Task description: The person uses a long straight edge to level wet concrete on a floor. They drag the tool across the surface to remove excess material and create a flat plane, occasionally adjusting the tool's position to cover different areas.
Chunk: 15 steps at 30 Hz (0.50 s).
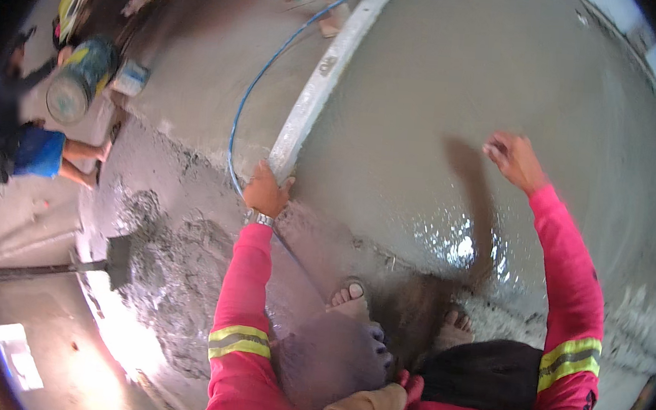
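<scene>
While left hand [266, 190] fingers grip straightedge [318, 88], right hand [515, 160], fingers loosely curled, empty; wet concrete [444, 98] best levelled evenly.

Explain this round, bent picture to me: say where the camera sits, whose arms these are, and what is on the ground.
The camera is worn on a person's head and looks down, so the picture is round and straight edges curve. The two arms in pink sleeves with reflective bands belong to that person. The left hand grips the near end of a long pale straightedge board that lies across wet grey concrete. The right hand is stretched out over the smooth concrete and seems to hold nothing; its fingers are blurred. The person's bare feet stand at the slab's edge. A blue hose curves past the board. To the left lies a rough heap of mortar with a shovel in it, and another person works farther off.
</scene>
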### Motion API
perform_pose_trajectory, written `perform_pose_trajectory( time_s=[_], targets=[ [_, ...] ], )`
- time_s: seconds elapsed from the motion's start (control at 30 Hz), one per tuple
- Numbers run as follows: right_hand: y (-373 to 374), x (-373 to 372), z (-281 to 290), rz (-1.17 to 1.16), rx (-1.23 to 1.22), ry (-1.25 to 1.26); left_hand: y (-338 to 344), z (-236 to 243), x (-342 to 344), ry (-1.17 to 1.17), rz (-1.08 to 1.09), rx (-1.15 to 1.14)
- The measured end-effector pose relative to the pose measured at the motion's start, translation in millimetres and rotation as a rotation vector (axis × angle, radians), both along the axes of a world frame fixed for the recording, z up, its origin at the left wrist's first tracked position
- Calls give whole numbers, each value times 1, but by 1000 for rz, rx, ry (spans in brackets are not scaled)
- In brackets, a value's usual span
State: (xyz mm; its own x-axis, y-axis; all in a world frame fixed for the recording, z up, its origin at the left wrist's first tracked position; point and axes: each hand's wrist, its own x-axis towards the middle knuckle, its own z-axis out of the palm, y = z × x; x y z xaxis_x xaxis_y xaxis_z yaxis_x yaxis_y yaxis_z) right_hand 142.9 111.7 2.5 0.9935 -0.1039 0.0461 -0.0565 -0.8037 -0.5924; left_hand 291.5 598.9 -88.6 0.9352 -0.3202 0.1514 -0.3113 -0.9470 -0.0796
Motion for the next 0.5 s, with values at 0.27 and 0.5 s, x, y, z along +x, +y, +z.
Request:
perform_pose_trajectory(
  time_s=[0.27,0.5],
  targets=[
    [48,-6,58,180,-34,145,-31,29,-11,152,140,-199],
    [109,-18,87,226,-33,444,-29,37,2,296,147,-194]
  ],
)
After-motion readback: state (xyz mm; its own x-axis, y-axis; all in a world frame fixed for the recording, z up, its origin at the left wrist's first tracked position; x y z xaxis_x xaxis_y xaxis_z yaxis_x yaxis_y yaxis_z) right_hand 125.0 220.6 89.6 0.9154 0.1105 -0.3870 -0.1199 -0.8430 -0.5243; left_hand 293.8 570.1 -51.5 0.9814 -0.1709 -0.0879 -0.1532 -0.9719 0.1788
